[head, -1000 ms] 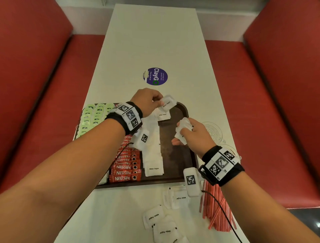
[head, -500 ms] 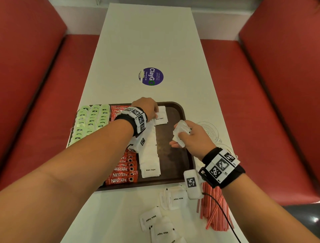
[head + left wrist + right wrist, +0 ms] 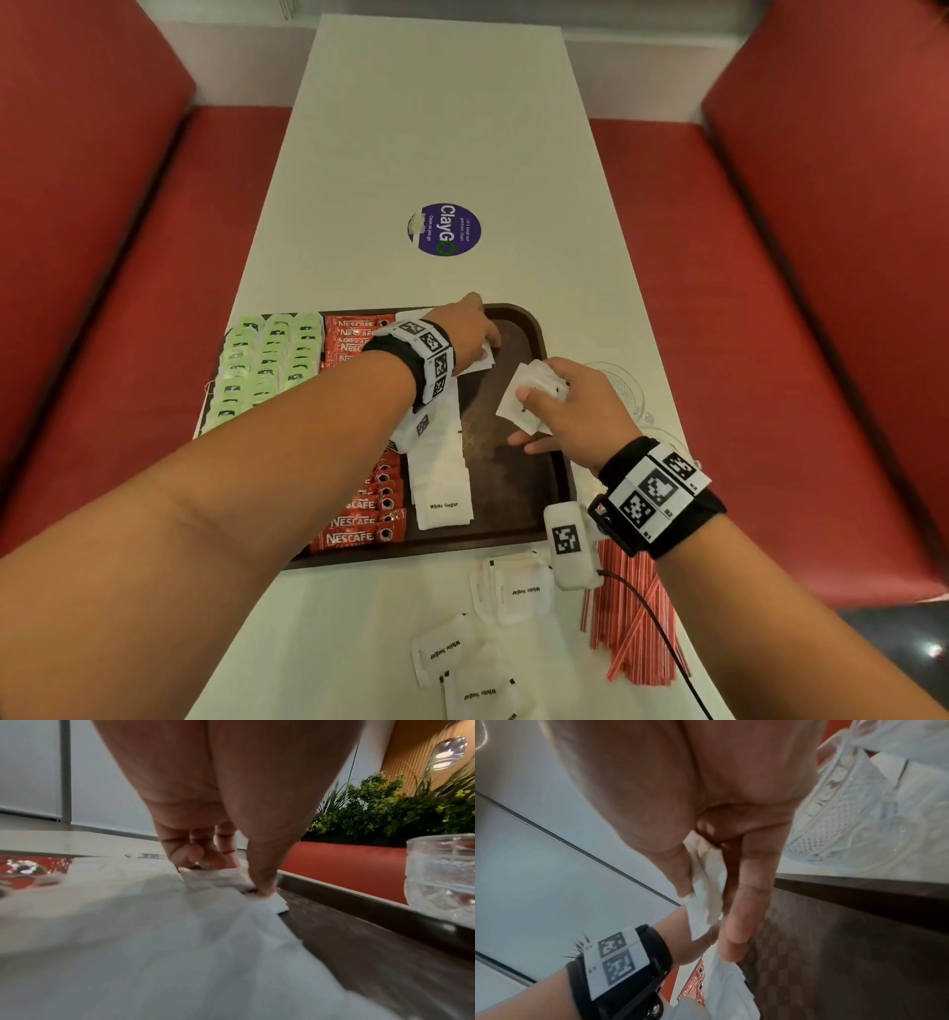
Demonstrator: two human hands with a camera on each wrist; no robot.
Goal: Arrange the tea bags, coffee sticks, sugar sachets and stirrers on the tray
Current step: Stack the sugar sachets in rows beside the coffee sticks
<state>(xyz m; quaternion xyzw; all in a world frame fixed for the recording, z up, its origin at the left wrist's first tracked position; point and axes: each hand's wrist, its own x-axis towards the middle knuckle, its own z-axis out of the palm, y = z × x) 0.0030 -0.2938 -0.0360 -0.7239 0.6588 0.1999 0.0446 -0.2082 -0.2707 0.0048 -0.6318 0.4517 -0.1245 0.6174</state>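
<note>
A dark brown tray (image 3: 515, 491) holds green tea bags (image 3: 267, 360) at its left, red coffee sticks (image 3: 359, 519) beside them, then a column of white sugar sachets (image 3: 441, 488). My left hand (image 3: 470, 329) is low at the far end of that column, thumb and curled fingers pinching one sugar sachet (image 3: 213, 880) against the row. My right hand (image 3: 554, 406) hovers over the tray's bare right part and grips a small bunch of sugar sachets (image 3: 518, 406), also seen between thumb and fingers (image 3: 706, 888). Red stirrers (image 3: 626, 632) lie on the table at front right.
Loose sugar sachets (image 3: 513, 591) lie on the white table in front of the tray, more (image 3: 447, 647) nearer me. A patterned glass bowl (image 3: 621, 385) stands just right of the tray. A purple round sticker (image 3: 445, 229) marks the table's middle. Red bench seats flank both sides.
My left hand has carried its sachet from above the tray down to the far end of the sugar column. The right hand has stayed almost still with its bunch.
</note>
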